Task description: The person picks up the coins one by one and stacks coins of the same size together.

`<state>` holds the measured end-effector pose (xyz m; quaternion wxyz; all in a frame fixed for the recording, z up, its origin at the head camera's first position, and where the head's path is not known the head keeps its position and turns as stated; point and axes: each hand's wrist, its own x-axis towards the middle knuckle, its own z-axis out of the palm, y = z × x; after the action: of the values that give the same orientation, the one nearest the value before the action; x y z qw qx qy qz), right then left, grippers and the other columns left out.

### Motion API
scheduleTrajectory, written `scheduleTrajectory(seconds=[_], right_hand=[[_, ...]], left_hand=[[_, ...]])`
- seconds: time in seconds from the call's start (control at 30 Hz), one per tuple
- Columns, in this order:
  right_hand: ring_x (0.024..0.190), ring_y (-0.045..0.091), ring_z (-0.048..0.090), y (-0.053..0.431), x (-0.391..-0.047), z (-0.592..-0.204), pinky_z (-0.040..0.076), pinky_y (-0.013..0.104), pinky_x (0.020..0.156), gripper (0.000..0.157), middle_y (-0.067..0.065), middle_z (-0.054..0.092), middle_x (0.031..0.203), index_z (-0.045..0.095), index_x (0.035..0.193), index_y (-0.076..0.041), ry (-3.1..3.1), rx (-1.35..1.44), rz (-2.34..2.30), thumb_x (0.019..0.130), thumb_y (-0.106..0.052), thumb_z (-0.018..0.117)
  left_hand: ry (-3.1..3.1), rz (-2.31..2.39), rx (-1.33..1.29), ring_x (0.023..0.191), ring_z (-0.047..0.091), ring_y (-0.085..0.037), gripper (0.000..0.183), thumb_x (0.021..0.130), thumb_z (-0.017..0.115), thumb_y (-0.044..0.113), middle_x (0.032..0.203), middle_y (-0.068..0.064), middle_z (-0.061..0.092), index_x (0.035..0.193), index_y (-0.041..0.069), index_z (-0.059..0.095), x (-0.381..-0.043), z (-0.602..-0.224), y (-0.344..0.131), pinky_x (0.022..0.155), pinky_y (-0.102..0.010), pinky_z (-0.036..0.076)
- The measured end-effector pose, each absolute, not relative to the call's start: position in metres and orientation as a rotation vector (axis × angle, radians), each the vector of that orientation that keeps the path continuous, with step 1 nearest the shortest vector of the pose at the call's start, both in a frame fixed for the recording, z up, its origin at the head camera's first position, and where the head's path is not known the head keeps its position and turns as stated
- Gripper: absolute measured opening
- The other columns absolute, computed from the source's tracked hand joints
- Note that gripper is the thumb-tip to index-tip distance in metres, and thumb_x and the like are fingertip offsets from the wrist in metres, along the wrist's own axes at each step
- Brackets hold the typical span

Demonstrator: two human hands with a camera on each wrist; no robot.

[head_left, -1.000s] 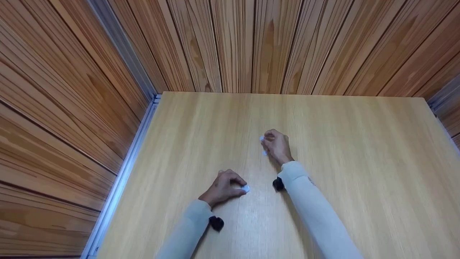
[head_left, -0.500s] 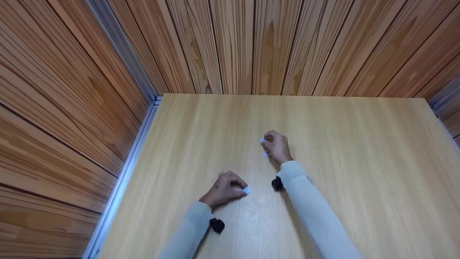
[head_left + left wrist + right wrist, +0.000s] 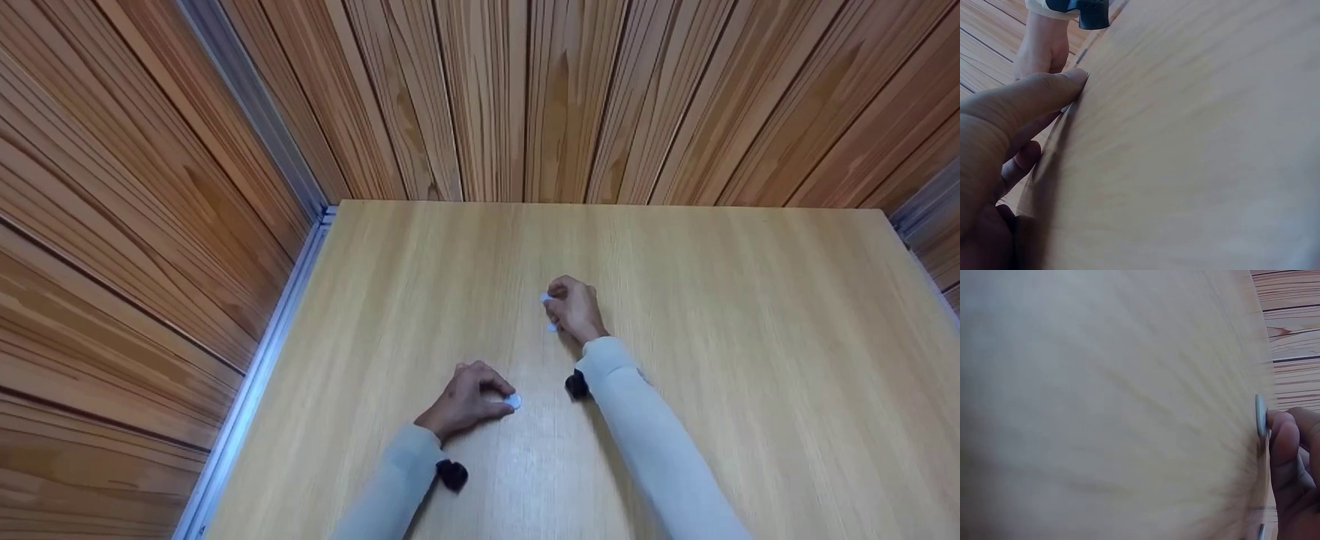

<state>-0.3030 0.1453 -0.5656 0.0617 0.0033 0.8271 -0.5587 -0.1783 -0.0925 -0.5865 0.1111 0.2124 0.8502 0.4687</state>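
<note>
left hand (image 3: 466, 399) pinching round white near disc (image 3: 514, 401), facing up | right hand (image 3: 576, 307) pinching far disc (image 3: 545, 298), lying flat | third disc (image 3: 552, 328) showing beside it | wood-grained bench (image 3: 750, 337)

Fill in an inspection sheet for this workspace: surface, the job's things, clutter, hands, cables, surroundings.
Surface: pale wood-grain tabletop, reflecting light near the person.
Job's things: small round white disc at the left hand; second small white disc at the right hand; third small white piece just nearer, partly hidden by that hand.
Clutter: nothing seen.
Hands: left pinches its disc between thumb and finger; right, farther out, holds its disc at the fingertips.
Cables: nothing seen.
Surroundings: brown wood-plank back wall and left wall; silvery metal strip along the table's left edge.
</note>
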Motion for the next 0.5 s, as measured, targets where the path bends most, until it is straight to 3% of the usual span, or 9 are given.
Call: scheduleTrajectory(seconds=[0.5], right_hand=[[0.074,0.022,0.063,0.1440,-0.3065,-0.5648,0.050,0.028,0.058,0.029,0.016,0.061,0.108,0.057,0.121,0.004,2.503,-0.001,-1.609,0.092,0.004,0.062]], left_hand=[[2.508,1.357,0.606,0.094,0.053,-0.007,0.016,0.080,0.086,0.023,0.093,0.017,0.065,0.094,0.023,0.078,-0.1780,-0.5862,-0.0930,0.095,-0.040,0.029]])
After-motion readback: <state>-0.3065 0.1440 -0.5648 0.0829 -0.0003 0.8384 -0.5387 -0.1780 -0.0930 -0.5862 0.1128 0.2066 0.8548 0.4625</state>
